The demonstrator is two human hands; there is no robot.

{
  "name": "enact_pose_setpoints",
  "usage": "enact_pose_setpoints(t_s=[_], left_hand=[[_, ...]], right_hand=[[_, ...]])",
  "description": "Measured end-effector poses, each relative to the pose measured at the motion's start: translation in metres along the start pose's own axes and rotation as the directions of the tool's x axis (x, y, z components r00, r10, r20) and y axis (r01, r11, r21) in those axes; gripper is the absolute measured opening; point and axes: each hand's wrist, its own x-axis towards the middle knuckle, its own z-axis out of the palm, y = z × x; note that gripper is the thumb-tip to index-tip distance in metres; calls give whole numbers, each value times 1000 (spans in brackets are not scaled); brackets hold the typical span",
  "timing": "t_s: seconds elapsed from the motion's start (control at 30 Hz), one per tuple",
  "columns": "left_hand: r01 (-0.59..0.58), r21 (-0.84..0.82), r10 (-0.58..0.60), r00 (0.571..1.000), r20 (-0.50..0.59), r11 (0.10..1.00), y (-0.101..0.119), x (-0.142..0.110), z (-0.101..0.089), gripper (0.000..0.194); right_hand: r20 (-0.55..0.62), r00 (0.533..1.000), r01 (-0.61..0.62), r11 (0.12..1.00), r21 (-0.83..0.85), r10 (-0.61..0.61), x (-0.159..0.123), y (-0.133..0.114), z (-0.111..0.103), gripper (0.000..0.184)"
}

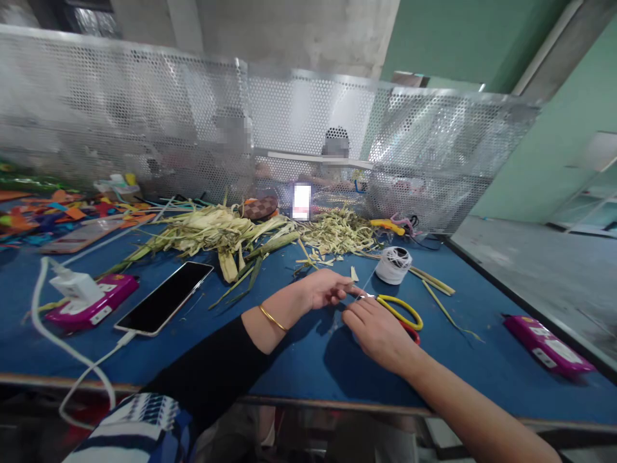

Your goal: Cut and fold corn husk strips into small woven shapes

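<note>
My left hand (328, 288) is pinched shut on a small pale leaf strip (354, 274) above the blue table (299, 354). My right hand (380, 331) is curled close beside it, fingertips nearly touching the left ones, apparently on a thin white thread that runs toward the white spool (394, 264). Yellow-handled scissors (400, 312) lie on the table just right of my right hand. What the right fingers hold is too small to make out.
A heap of dried palm leaves (216, 235) and cut strips (337, 235) lies behind. A phone (164, 297) on a charger cable, magenta boxes (91, 302) (547, 344), a perforated metal screen (289, 141) with people behind it, and the table's right edge.
</note>
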Motion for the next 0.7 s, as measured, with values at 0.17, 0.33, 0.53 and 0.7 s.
enact_pose_setpoints(t_s=[0.17, 0.33, 0.53, 0.7], left_hand=[[61, 14, -62, 998, 25, 998, -3, 1, 1, 20], [-39, 6, 39, 998, -58, 999, 0, 5, -4, 28], [-108, 35, 111, 985, -133, 994, 7, 5, -15, 26], [-117, 42, 122, 980, -156, 992, 9, 8, -19, 24]], right_hand=[[52, 998, 27, 990, 141, -35, -1, -6, -6, 26], [-90, 774, -624, 779, 61, 627, 7, 52, -26, 32], [238, 392, -840, 452, -301, 888, 30, 130, -19, 69], [384, 445, -785, 559, -266, 809, 23, 153, -7, 47]])
